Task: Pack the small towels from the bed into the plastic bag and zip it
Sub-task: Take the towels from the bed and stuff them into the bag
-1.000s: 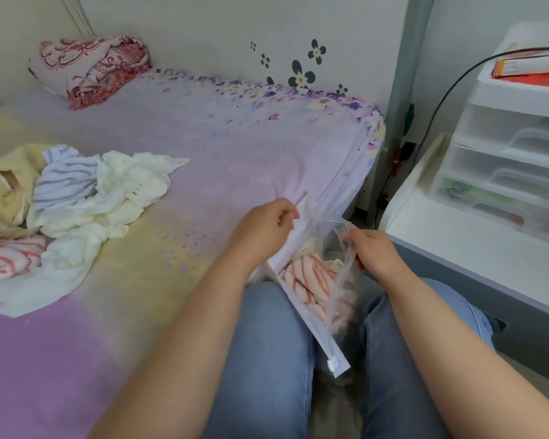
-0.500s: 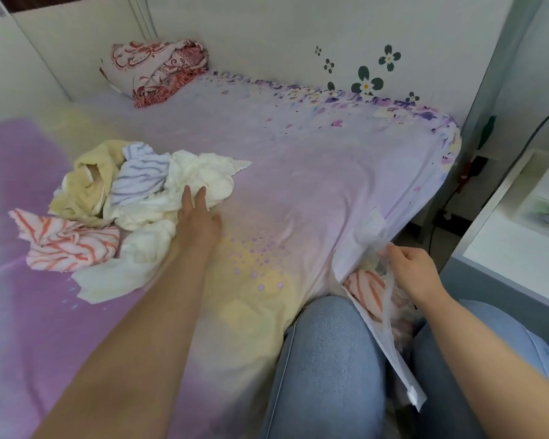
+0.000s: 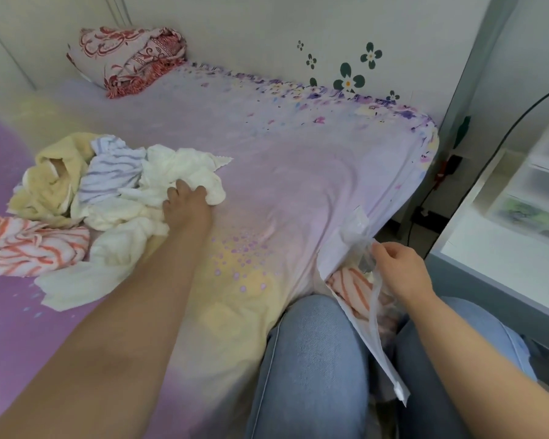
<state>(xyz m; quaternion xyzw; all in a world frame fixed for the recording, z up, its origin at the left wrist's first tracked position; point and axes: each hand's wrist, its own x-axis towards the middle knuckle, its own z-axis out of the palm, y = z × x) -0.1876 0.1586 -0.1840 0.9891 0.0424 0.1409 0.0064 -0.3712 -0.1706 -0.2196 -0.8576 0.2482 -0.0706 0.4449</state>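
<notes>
One striped towel point(image 3: 352, 289) was already packed in the plastic bag point(image 3: 363, 315), pinched open at lower right by the right hand point(image 3: 400, 267), while the left hand point(image 3: 187, 202) was closed on a white towel point(image 3: 184, 172) in the pile at centre left on the bed point(image 3: 298, 185).

A bed point(image 3: 298, 172) under a lilac and pale yellow sheet with a flowered border along the far edge. On it, at the left, a loose heap of small towels point(image 3: 108, 204): a yellow one point(image 3: 51, 182), a purple-striped one point(image 3: 108, 175), several cream ones point(image 3: 184, 172), an orange-striped one point(image 3: 29, 245) at the near left. At the far corner, against the wall, a folded red-patterned blanket point(image 3: 130, 58).
</notes>
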